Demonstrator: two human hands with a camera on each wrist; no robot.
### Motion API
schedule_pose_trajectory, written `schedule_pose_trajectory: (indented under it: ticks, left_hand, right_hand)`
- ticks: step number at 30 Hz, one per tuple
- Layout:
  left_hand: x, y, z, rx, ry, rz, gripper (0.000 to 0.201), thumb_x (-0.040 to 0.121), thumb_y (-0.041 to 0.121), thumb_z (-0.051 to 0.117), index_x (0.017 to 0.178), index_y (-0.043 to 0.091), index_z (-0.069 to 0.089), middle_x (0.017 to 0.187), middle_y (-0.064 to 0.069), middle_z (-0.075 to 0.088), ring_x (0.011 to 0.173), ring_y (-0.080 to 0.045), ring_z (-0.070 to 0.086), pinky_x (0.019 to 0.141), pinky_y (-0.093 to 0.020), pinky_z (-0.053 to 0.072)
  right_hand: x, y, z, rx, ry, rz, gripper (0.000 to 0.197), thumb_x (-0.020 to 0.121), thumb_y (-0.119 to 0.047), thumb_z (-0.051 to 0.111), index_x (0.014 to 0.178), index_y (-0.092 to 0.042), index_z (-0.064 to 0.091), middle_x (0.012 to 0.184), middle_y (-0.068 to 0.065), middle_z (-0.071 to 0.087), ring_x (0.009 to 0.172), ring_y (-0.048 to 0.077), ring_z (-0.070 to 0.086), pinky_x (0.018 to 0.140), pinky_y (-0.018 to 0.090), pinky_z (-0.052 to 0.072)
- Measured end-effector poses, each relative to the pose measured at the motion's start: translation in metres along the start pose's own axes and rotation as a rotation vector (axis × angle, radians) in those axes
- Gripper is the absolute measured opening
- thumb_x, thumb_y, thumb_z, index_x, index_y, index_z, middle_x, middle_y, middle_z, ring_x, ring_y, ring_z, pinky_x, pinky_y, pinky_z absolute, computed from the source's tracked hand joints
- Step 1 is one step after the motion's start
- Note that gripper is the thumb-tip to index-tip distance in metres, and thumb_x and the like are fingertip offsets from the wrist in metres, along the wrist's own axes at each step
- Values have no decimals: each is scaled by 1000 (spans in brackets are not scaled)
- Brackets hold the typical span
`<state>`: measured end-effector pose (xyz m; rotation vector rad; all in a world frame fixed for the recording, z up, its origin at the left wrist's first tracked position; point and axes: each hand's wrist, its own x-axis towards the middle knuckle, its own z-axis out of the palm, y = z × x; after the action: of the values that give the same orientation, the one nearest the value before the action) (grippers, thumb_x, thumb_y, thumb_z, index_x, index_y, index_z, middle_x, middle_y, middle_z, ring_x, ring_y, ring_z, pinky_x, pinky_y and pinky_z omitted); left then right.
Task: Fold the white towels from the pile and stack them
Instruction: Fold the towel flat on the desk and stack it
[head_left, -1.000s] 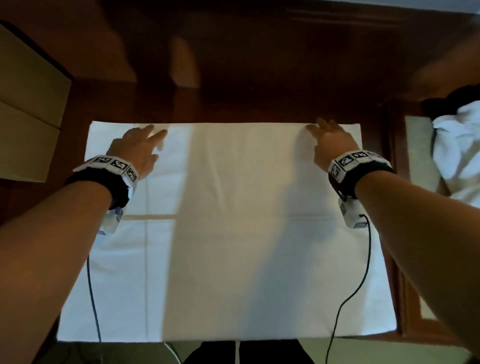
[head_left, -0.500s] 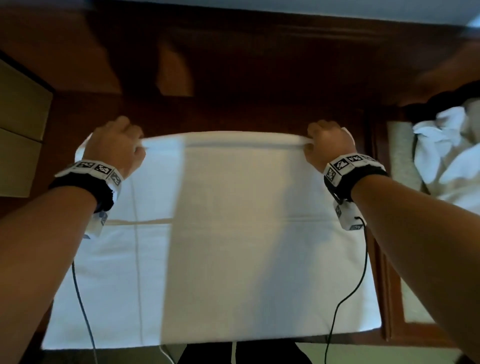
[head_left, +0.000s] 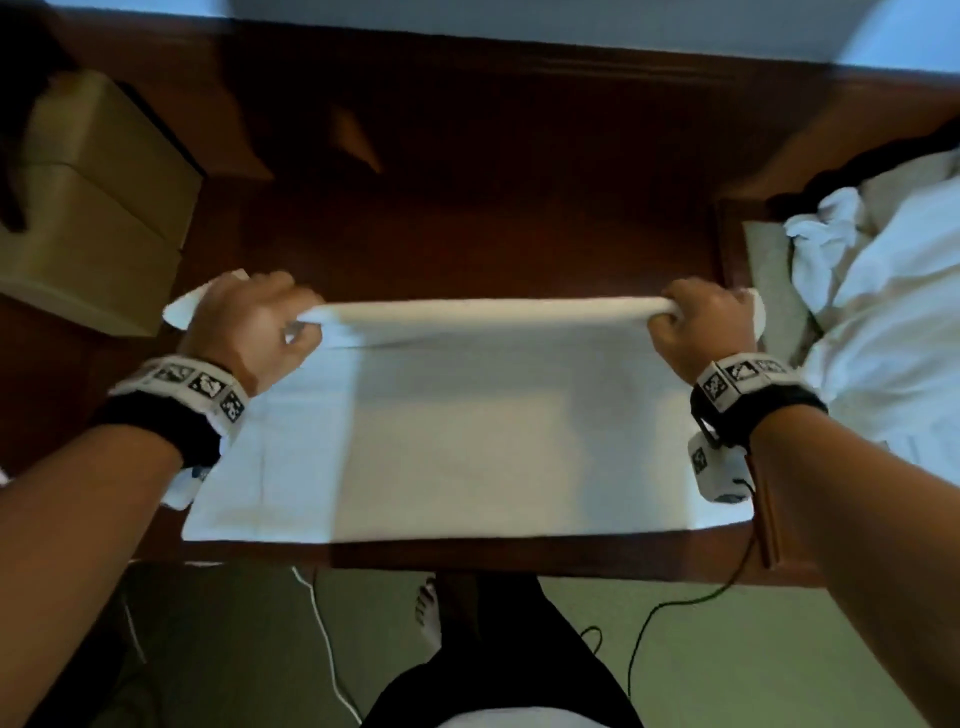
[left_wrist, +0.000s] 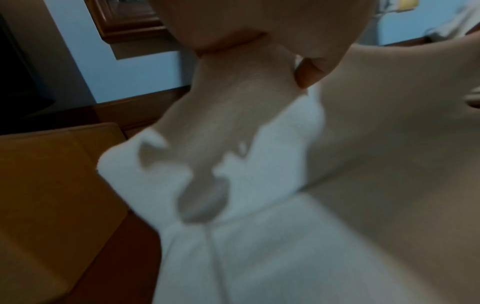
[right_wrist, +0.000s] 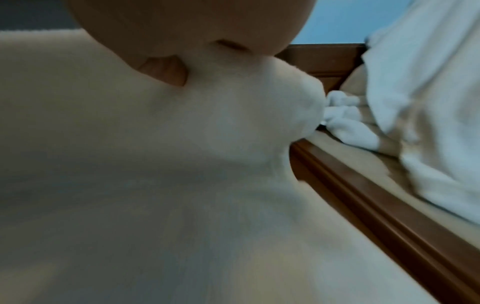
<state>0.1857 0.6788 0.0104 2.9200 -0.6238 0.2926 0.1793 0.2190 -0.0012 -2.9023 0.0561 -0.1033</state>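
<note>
White terry towel (head_left: 457, 431) lies flat on dark wood desk (head_left: 467, 208). Left hand (head_left: 249, 322) and right hand (head_left: 701, 327) fingers curl around its raised far edge. Step: first fold, far edge toward near edge. Next: align corners evenly. Soft, limp cloth. Unfolded pile (head_left: 893, 312) lies right.

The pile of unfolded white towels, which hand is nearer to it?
Right. The right hand grips the towel corner just beside the pile of unfolded white towels; the left hand grips the opposite corner, across the towel.
</note>
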Motion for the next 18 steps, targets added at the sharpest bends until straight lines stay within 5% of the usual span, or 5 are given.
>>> schedule_pose_trajectory:
  ticks: [5,10,13,16,18]
  left_hand:
    - [-108,32,21,60,-41,23,33,84,28,50,99,11,74,79,-11,56,69,-34,57,66,-43,36]
    - [-183,70,56,110,-361,-47,50,78,38,42,109,11,72,86,-13,60,74,-34,60,69,-44,37]
    - [-192,80,68,116,-451,-141,58,79,39,40,122,11,66,96,-18,62,79,-38,59,68,-46,41]
    - [-186,84,75,138,-473,-177,59,79,29,59,135,12,59,121,-25,57,93,-47,57,71,-54,49]
    - [-175,80,79,117,-500,-227,61,79,16,70,138,11,56,132,-28,52,101,-52,56,72,-60,52]
  right_hand:
    - [-120,15,30,-66,73,9,17,68,-25,56,78,-13,65,76,6,57,76,33,58,81,42,30]
    - [-196,32,63,-268,-242,94,29,68,-20,78,95,-19,68,91,7,59,91,34,56,83,46,30]
    - [-206,36,69,-309,-272,110,43,69,-19,75,110,-21,63,112,9,58,102,35,53,87,50,34]
    - [-199,40,71,-328,-377,71,65,79,-13,62,140,-25,42,150,13,35,134,39,36,100,56,34]
    - [-185,47,74,-258,-475,77,70,85,-8,51,150,-25,28,160,13,18,146,39,20,107,57,31]
